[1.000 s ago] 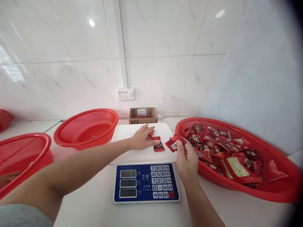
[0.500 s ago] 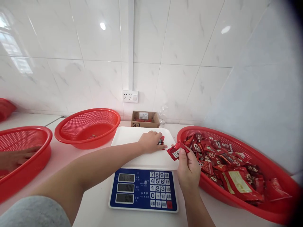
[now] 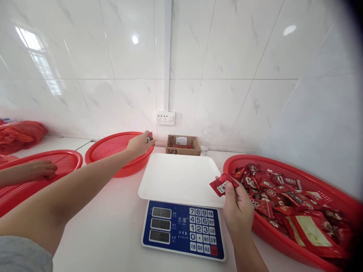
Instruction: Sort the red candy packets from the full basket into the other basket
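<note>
Your left hand (image 3: 139, 145) and right hand (image 3: 238, 206) are well apart, both loaded
Right's pinching a red sachet (image 3: 219, 188) at the white tray's (image 3: 176, 177) right edge; left's closed on a shiny packet (image 3: 150, 137) over the far red basket's (image 3: 113, 149) right rim. Probably light, slick, softish: grab flat end seams, don't squeeze.

We face a glossy white-tiled wall (image 3: 232, 41) along the back edge of the white table (image 3: 93, 226); a conduit (image 3: 167, 56) drops to a socket plate (image 3: 166, 118), and window reflections (image 3: 42, 64) gleam above that edge's left stretch.
</note>
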Motion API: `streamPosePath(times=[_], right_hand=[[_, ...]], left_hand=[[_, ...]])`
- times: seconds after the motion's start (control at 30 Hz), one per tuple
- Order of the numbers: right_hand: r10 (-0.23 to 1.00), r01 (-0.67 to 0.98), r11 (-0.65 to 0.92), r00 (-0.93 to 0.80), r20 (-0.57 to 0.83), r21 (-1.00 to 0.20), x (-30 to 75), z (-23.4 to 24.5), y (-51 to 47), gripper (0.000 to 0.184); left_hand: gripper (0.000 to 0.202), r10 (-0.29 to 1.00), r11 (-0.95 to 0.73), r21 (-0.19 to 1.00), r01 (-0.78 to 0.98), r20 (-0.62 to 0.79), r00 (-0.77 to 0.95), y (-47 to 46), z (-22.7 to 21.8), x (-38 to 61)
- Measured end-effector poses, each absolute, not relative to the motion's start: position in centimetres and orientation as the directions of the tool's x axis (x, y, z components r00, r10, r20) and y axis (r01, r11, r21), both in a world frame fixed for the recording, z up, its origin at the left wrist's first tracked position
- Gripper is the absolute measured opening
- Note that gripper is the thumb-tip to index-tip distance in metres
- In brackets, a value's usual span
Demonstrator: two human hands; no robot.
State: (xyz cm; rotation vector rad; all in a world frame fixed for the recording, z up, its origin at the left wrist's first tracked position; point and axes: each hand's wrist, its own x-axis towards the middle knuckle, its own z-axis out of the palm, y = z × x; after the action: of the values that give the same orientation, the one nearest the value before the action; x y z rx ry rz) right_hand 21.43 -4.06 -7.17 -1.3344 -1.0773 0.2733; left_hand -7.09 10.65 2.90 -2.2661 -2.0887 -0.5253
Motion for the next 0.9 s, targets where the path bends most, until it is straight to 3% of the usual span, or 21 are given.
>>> streamPosePath(times=[0.17, 0.43, 0.67, 0.9], right_hand=[[0.686, 0.457, 0.286, 0.516, 0.513, -0.842, 21.5, -7.2, -4.0, 0.043], [0.704, 0.496, 0.237, 0.505, 0.5, -0.835, 21.4, -7.2, -4.1, 0.044], [0.713, 0.533, 0.243, 0.468, 0.522, -0.811, 21.6, -6.9, -4.1, 0.044], [0.748, 0.585, 0.349, 0.296, 0.594, -0.732, 19.6, -4.6, -3.9, 0.041]], left_hand=[[0.037, 0.98, -0.035, 0.199, 0.979, 0.197, -0.005, 9.8, 2.0, -11.5], [0.041, 0.989, -0.15, 0.195, 0.969, 0.024, 0.149, 5.4, -1.9, -12.7], [0.034, 0.977, -0.178, 0.271, 0.946, 0.163, 0.137, 5.9, -2.0, -13.9], [0.039, 0.896, -0.436, 0.553, 0.71, 0.336, 0.289, 2.1, -1.5, -6.7]])
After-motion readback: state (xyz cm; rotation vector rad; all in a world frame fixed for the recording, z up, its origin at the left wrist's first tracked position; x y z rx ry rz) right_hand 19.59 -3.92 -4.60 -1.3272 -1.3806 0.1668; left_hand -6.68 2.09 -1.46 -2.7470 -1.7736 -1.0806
